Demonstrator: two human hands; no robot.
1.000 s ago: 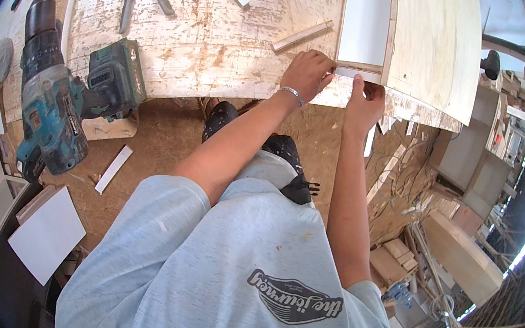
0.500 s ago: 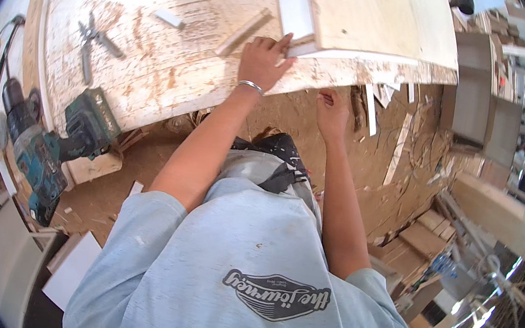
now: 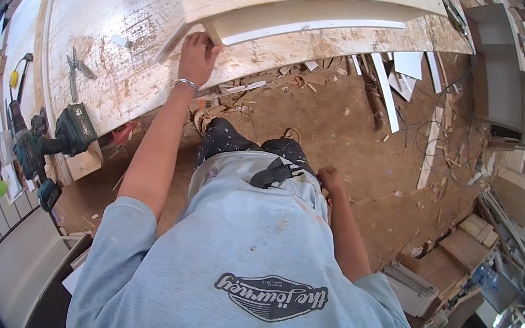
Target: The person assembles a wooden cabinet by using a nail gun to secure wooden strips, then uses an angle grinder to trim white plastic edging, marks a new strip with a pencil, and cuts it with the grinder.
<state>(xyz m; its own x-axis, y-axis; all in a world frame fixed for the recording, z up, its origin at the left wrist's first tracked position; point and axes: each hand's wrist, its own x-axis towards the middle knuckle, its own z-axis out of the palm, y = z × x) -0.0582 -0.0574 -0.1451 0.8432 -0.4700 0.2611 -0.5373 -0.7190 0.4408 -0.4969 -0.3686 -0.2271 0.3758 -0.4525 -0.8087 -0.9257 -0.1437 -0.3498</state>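
My left hand (image 3: 198, 59), wearing a metal bracelet, reaches to the workbench's near edge. Its fingers are closed around the near-left corner of a shallow plywood box (image 3: 310, 14), fingertips partly hidden. A white strip (image 3: 314, 32) runs along the box's lower front side. Just left of that hand, a short wood strip (image 3: 170, 42) lies against the box corner. My right hand (image 3: 329, 177) hangs low beside my right hip, fingers curled in; whatever it may hold is hidden.
On the scuffed workbench (image 3: 112, 86) lie pliers (image 3: 76, 73) and a small white block (image 3: 121, 41). A teal cordless drill (image 3: 33, 148) and another power tool's dark battery (image 3: 75, 130) sit at left. Offcuts (image 3: 385, 91) litter the dirt floor; cabinets (image 3: 489, 82) and stacked boards (image 3: 458, 248) stand right.
The plywood box has shifted left with my left hand at its corner, and more of its front inner side shows. My right hand has dropped from near the bench edge to my hip.
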